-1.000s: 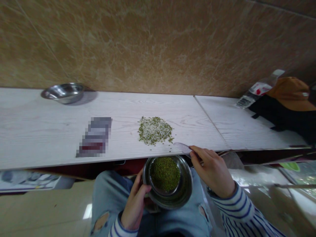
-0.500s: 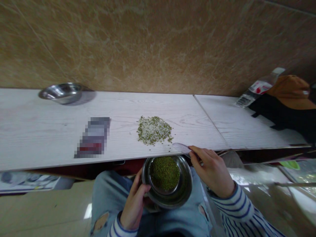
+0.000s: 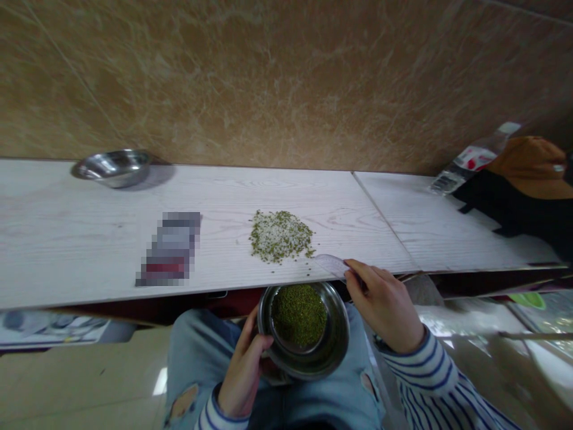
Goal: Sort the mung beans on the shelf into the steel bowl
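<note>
A steel bowl (image 3: 336, 334) sits over my lap, just below the counter edge, and my left hand (image 3: 245, 367) grips its left rim with the thumb on top. Green beans (image 3: 301, 316) cover its bottom. My right hand (image 3: 384, 301) pinches a thin, clear, flat plastic piece (image 3: 330, 264), perhaps a scraper, whose tip reaches over the counter's front edge. Just beyond that tip lies a spread pile of white grains mixed with green beans (image 3: 280, 236). A few loose beans lie between the pile and the edge.
On the white wood-grain counter (image 3: 224, 197), a second steel bowl (image 3: 114, 169) stands at the back left. A blurred-out flat dark object (image 3: 170, 249) lies left of the pile. To the right are a plastic bottle (image 3: 470, 161), a brown cap (image 3: 532, 167) and black cloth (image 3: 505, 206).
My right hand has risen slightly, and the clear plastic piece with it, close to the pile's lower right. My left hand and the bowl stay in place.
</note>
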`<action>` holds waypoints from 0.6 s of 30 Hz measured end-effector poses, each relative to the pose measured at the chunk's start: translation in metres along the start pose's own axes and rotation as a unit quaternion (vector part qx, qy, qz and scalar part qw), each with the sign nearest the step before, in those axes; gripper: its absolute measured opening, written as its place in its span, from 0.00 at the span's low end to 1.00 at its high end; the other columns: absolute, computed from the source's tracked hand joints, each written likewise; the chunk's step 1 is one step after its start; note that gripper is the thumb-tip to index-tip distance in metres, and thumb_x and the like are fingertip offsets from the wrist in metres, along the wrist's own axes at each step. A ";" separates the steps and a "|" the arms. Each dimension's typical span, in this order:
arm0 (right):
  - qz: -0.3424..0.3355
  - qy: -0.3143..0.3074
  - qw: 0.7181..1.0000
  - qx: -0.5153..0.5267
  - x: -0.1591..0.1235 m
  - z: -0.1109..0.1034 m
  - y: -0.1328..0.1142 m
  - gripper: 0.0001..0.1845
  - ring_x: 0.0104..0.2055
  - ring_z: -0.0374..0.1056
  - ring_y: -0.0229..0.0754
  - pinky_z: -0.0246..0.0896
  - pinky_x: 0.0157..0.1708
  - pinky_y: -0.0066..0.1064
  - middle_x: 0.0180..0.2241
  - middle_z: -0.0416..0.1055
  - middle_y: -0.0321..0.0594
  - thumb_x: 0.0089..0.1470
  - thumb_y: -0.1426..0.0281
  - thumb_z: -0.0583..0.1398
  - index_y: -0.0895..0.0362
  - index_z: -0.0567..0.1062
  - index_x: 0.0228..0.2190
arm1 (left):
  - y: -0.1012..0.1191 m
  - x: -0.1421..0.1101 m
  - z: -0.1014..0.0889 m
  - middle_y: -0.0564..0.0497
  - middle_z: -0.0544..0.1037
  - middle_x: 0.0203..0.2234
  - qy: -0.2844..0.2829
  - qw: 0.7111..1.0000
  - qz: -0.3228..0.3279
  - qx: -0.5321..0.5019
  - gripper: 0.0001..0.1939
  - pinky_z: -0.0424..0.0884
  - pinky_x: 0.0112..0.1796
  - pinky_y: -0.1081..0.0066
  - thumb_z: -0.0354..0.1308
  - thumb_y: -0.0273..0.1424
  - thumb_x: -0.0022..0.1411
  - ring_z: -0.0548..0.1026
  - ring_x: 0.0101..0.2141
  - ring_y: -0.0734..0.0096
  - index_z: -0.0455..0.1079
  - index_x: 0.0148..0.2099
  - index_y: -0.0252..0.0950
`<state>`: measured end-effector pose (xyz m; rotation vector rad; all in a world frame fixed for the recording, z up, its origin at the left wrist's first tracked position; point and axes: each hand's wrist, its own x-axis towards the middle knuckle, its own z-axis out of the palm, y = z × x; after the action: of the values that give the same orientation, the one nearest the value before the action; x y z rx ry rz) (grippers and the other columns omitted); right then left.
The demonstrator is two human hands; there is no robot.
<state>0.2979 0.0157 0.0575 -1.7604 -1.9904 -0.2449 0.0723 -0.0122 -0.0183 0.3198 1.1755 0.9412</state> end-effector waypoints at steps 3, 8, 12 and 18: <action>0.007 0.003 1.000 -0.004 0.000 -0.001 0.002 0.14 0.33 0.70 0.41 0.63 0.36 0.33 0.31 0.75 0.41 0.57 0.68 0.51 0.59 0.72 0.40 | 0.000 0.000 0.000 0.46 0.70 0.51 0.004 1.000 0.004 -0.001 0.36 0.69 0.33 0.67 0.56 0.27 0.46 0.69 0.44 0.58 0.58 0.60 0.41; -0.012 -0.001 1.000 0.020 0.001 0.001 -0.004 0.13 0.33 0.70 0.40 0.63 0.36 0.33 0.32 0.75 0.41 0.57 0.69 0.51 0.58 0.71 0.41 | 0.000 0.001 0.001 0.46 0.70 0.50 0.001 1.000 0.001 0.006 0.36 0.69 0.32 0.67 0.56 0.28 0.47 0.70 0.42 0.59 0.57 0.61 0.41; 0.003 -0.009 1.000 0.009 0.005 0.005 -0.004 0.13 0.32 0.70 0.41 0.64 0.36 0.33 0.31 0.75 0.41 0.56 0.70 0.51 0.58 0.72 0.41 | 0.002 0.000 0.003 0.47 0.71 0.50 0.009 1.000 0.001 0.011 0.37 0.69 0.31 0.69 0.56 0.27 0.46 0.70 0.42 0.60 0.57 0.61 0.40; 0.019 0.004 1.000 -0.006 0.011 0.006 0.008 0.14 0.33 0.71 0.41 0.64 0.36 0.33 0.33 0.75 0.41 0.56 0.70 0.51 0.58 0.72 0.41 | 0.004 -0.003 0.006 0.46 0.72 0.48 0.018 1.000 0.002 0.000 0.37 0.70 0.31 0.67 0.56 0.27 0.46 0.71 0.40 0.59 0.57 0.61 0.40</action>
<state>0.3032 0.0291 0.0561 -1.7992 -1.9522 -0.2509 0.0757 -0.0106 -0.0113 0.3062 1.2076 0.9545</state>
